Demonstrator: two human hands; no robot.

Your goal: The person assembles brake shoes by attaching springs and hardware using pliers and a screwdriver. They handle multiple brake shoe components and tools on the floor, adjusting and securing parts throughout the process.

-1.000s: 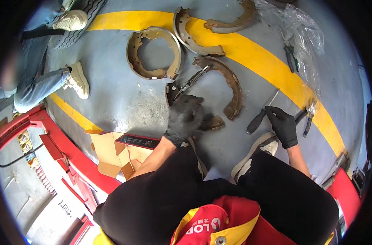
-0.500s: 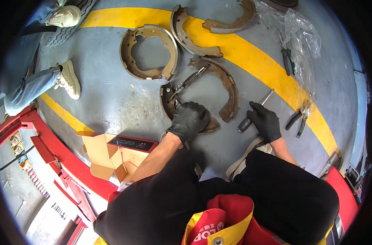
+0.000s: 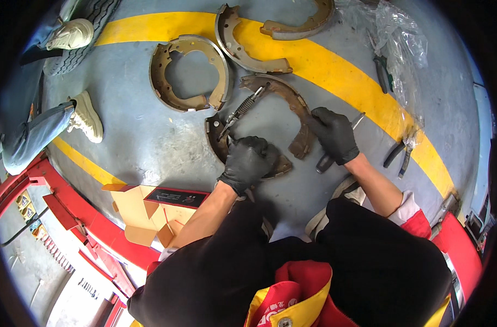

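On the floor before me lie two worn brown brake shoes, joined by a spring-wrapped adjuster (image 3: 242,113). My left hand (image 3: 250,163), in a black glove, is closed around the left brake shoe (image 3: 213,131) and hides its middle. My right hand (image 3: 334,136), also gloved, has its fingers curled at the outer edge of the right brake shoe (image 3: 295,109); its fingertips are partly hidden. A screwdriver (image 3: 325,163) lies on the floor under and beside the right hand, its shaft partly covered.
Beyond are a pair of brake shoes forming a ring (image 3: 156,76) and two single shoes. Pliers (image 3: 405,163), another dark-handled tool (image 3: 383,73) and clear plastic (image 3: 404,43) lie right. An open cardboard box (image 3: 134,210) sits left, near a red frame (image 3: 79,212). Another person's shoes (image 3: 86,117) stand left.
My right hand has left the screwdriver on the floor and moved up and left to the right brake shoe. The left hand stays on the left shoe.
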